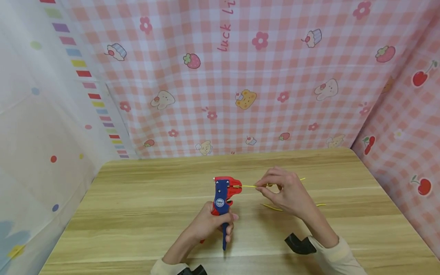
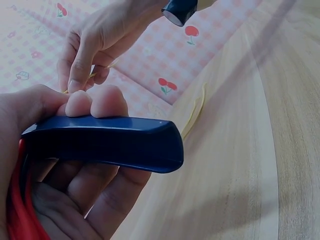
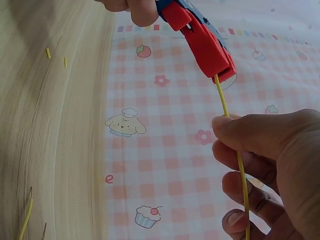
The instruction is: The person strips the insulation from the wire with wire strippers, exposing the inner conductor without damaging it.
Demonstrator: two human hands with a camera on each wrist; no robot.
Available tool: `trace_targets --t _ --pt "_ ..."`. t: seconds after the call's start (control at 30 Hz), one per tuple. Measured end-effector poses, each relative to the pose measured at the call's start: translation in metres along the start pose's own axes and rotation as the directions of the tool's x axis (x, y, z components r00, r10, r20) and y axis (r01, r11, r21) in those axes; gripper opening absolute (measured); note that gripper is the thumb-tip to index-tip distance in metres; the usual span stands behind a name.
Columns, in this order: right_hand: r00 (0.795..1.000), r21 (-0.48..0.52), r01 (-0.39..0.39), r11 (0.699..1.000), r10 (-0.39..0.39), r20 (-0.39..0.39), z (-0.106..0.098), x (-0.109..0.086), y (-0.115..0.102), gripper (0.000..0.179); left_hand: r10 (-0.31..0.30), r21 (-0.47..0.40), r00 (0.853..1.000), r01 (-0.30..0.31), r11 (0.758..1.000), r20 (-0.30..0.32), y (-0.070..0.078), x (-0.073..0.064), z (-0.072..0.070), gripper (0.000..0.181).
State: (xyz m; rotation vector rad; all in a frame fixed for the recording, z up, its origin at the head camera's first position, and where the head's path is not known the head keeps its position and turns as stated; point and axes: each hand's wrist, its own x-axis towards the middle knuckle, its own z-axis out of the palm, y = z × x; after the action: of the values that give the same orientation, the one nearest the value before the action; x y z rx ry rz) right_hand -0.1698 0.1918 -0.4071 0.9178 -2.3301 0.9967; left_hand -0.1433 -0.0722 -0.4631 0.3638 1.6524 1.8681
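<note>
A red and blue wire stripper stands upright in my left hand, whose fingers wrap its handles. In the left wrist view the blue handle lies across the fingers. My right hand pinches a thin yellow wire between thumb and forefinger. The wire's end sits inside the tool's red head, seen up close in the right wrist view. From the pinch, the wire's other part trails down past the curled fingers of the right hand.
Another yellow wire lies on the wooden table below the right hand; its end shows bare strands. Two short yellow pieces lie on the wood too. A pink checked cloth hangs behind the table.
</note>
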Motion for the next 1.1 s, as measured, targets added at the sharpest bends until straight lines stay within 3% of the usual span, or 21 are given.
trace_targets --t 0.57,0.87,1.1 --pt "0.997 0.061 -0.071 0.996 0.069 0.022 0.0030 -0.0012 0.0022 0.021 0.047 -0.020 0.998 -0.047 0.999 0.031 0.0016 -0.0012 -0.0004 0.030" --pt "0.998 0.076 -0.062 0.995 0.062 0.007 0.0028 -0.0008 0.0010 0.021 0.056 -0.030 0.998 -0.055 0.998 0.032 0.0016 -0.0012 -0.0007 0.028" --pt "0.999 0.064 -0.044 0.997 0.044 0.003 0.0026 -0.0011 0.0004 0.022 0.049 -0.024 0.999 -0.049 0.999 -0.001 0.0010 -0.0014 0.0008 0.023"
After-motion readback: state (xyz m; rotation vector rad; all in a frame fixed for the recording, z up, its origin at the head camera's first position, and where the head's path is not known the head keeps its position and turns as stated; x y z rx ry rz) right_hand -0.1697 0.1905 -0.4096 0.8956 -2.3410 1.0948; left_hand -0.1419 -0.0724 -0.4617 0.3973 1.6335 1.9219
